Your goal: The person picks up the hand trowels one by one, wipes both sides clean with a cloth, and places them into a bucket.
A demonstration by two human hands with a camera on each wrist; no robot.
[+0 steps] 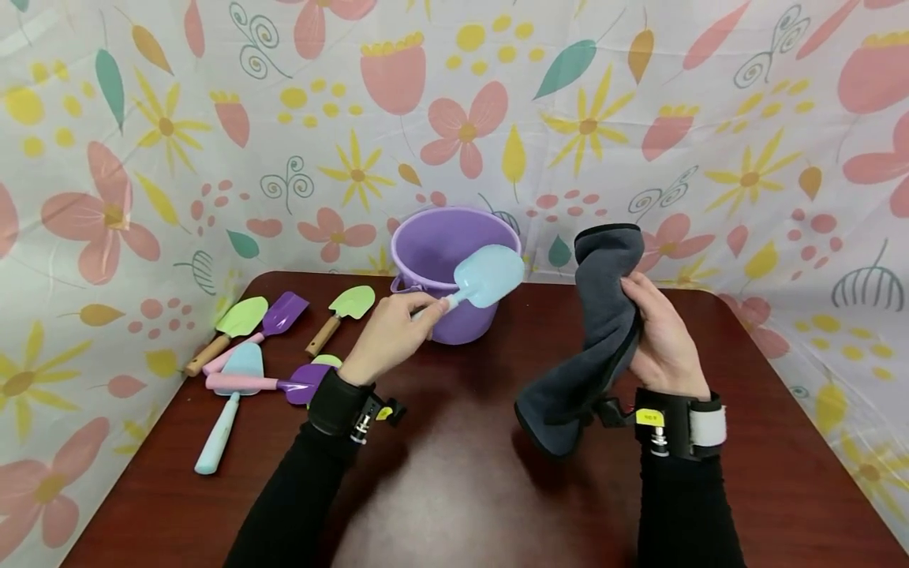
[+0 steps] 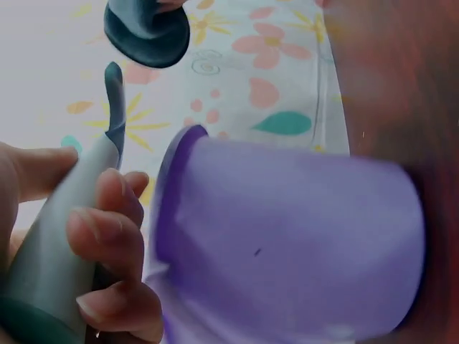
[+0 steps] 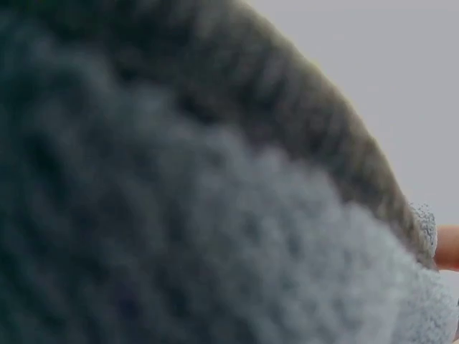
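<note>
My left hand (image 1: 395,329) grips a light blue toy shovel (image 1: 490,276) by its handle, the rounded blade pointing right and overlapping the purple bucket (image 1: 454,315) in the head view. The left wrist view shows the fingers wrapped round the pale handle (image 2: 61,236), with the bucket (image 2: 294,244) close beside them. A dark grey cloth (image 1: 604,315) with black edging hangs in folds from my right hand (image 1: 665,345), thumb on its near side. In the right wrist view the fuzzy cloth (image 3: 215,236) fills most of the picture and hides nearly all the fingers.
At the left of the brown table (image 1: 454,489) lie several small garden tools: green-bladed trowels (image 1: 353,302) with wooden handles, purple shovels (image 1: 286,312) with pink handles, and another light blue shovel (image 1: 218,434) under a pink handle (image 1: 241,382). A flower-patterned curtain (image 1: 596,181) stands behind the bucket.
</note>
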